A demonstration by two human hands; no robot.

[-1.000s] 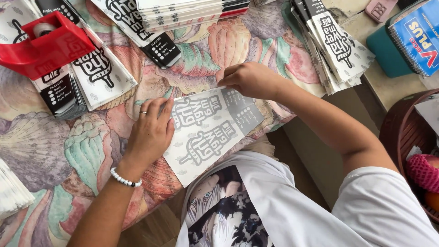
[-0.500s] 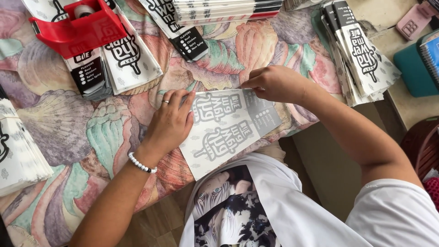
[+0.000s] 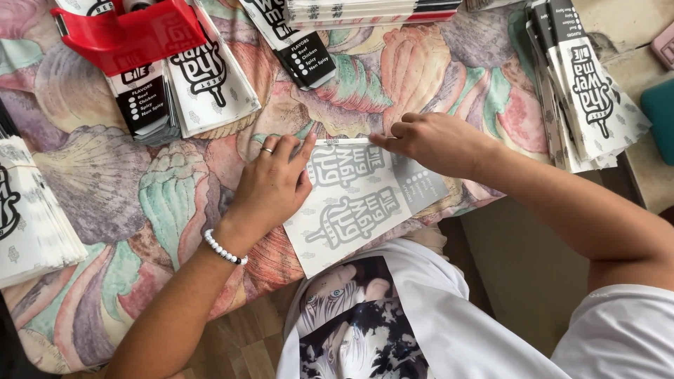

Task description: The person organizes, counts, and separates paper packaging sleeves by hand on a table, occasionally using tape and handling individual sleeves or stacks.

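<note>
A white printed sheet (image 3: 354, 203) lies flat at the near edge of the counter (image 3: 126, 210), which is covered by a cloth with a shell pattern, right in front of the person. The left hand (image 3: 270, 186) rests palm down on the sheet's left part, fingers spread and pointing toward the far edge, a ring on one finger and a white bead bracelet (image 3: 225, 248) at the wrist. The right hand (image 3: 428, 144) presses its fingertips together on the sheet's far edge, just right of the left forefinger; whether it pinches the paper or only presses it cannot be told. Compared with half a second ago, both hands sit in nearly the same places on the sheet, the left forefinger now reaching closer to the right fingertips along the far edge, and the view has shifted slightly. A red tape dispenser (image 3: 130, 35) sits far left on folded stacks (image 3: 203, 77), another pile (image 3: 604, 84) lies far right, and a white pile (image 3: 31, 210) at the left.
</note>
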